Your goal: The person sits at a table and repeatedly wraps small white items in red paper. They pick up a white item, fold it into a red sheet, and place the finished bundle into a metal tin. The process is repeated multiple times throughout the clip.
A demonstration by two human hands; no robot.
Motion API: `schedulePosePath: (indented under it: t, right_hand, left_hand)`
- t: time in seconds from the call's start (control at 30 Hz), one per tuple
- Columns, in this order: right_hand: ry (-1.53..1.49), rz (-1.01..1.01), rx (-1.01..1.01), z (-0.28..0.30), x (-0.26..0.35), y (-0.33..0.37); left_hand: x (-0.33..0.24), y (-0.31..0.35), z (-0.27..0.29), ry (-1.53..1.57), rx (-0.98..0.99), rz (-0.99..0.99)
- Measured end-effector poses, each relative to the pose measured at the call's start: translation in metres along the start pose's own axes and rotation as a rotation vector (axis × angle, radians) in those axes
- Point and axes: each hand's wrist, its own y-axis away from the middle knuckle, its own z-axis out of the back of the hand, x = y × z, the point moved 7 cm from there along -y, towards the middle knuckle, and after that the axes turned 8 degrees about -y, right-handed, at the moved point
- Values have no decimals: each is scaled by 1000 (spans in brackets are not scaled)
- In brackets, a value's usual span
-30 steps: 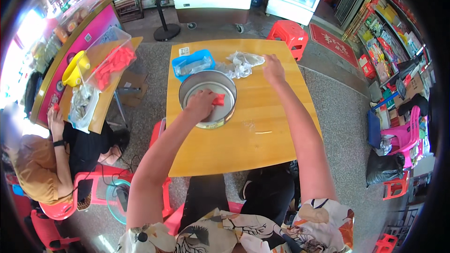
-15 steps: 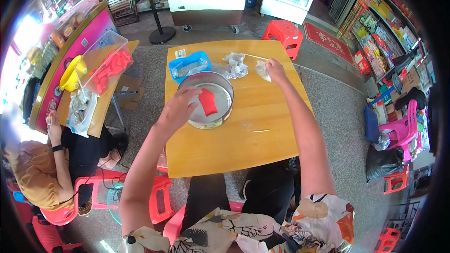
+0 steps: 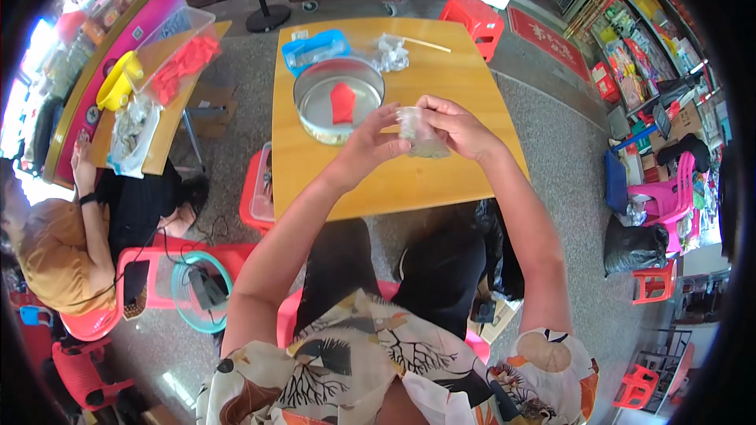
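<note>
We see a square wooden counter [image 3: 441, 181] filling the middle, its far edge bent by the lens. On it sits a round metal basin [image 3: 339, 100] with a small red piece [image 3: 342, 102] lying flat inside. Just behind the basin lies a blue rectangular tray [image 3: 315, 49], and beside that some crumpled clear wrappers [image 3: 391, 53] with a thin pale stick [image 3: 428, 45] near them. To the left stands a second, narrower counter [image 3: 169, 122] carrying a clear plastic bin [image 3: 177, 51] of red pieces, a yellow scoop-shaped container [image 3: 118, 88] and a heap of clear bags [image 3: 130, 134]; another person sits by it, one hand raised. A red stool [image 3: 476, 20] stands beyond the main counter, and a red mat with pale characters [image 3: 543, 35] lies on the floor to the right. Above the near half of the main counter, our left hand [image 3: 370, 138] and right hand [image 3: 457, 122] both pinch a small clear plastic packet [image 3: 420, 132], fingers closed on its edges. What the packet holds is too blurred to tell; shelves at the right rim are cut off.
</note>
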Motion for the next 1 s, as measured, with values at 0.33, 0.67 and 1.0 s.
schedulePosePath:
  t: [0.33,0.67,1.0]
  right_hand:
    - [-223,-83,-194,-54,-94,27]
    - [-129,35,-258,-43,-88,32]
    - [264,251,-293,-29,-75,28]
  left_hand:
    - [51,67,15,313,-229,307]
    - [55,76,43,91,-292,166]
    - [56,71,54,-297,-310,104]
